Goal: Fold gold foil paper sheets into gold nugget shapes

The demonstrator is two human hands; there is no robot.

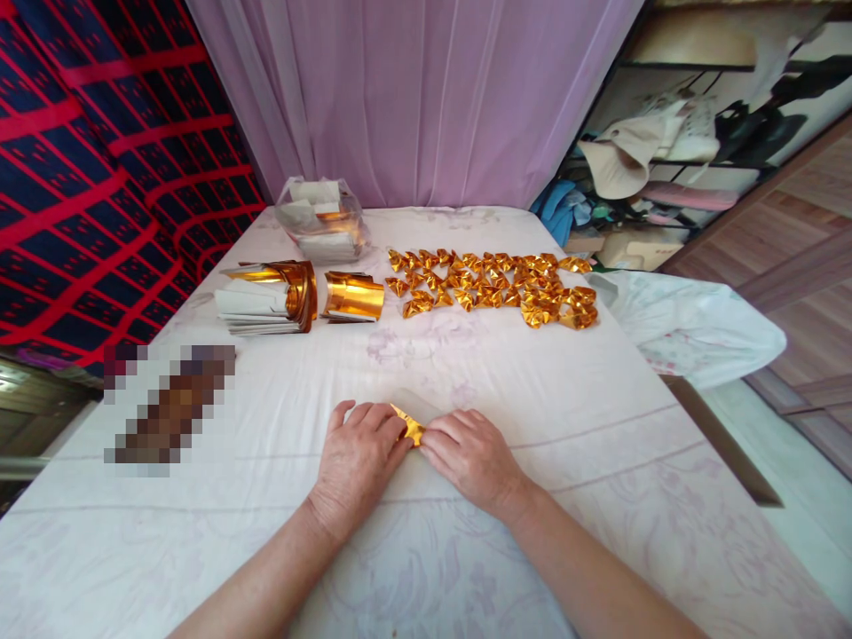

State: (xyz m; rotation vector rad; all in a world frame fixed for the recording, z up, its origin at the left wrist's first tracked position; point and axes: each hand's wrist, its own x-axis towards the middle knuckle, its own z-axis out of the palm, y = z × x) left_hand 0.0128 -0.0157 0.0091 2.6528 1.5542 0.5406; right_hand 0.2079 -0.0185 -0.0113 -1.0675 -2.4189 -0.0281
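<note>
Between my two hands, just above the cloth-covered table (280, 399), is a sheet of gold foil paper (414, 431), partly folded, with a pale part sticking up behind it. My left hand (363, 448) pinches its left side, fingers bent over it. The right end is gripped by my right hand (472, 457), thumb and fingers pressed together. My fingers hide much of the paper. Farther back, rows of folded gold paper pieces (493, 280) lie on the right. Left of them are a small stack of gold sheets (354, 296) and a larger curled stack (266, 300).
A clear plastic bag (323, 222) with more paper stands at the back left. A blurred-out object (169, 408) lies at the left. Off the right edge hangs a white plastic bag (698, 324). Shelves (698, 164) stand beyond, and a purple curtain (426, 106) hangs behind the table.
</note>
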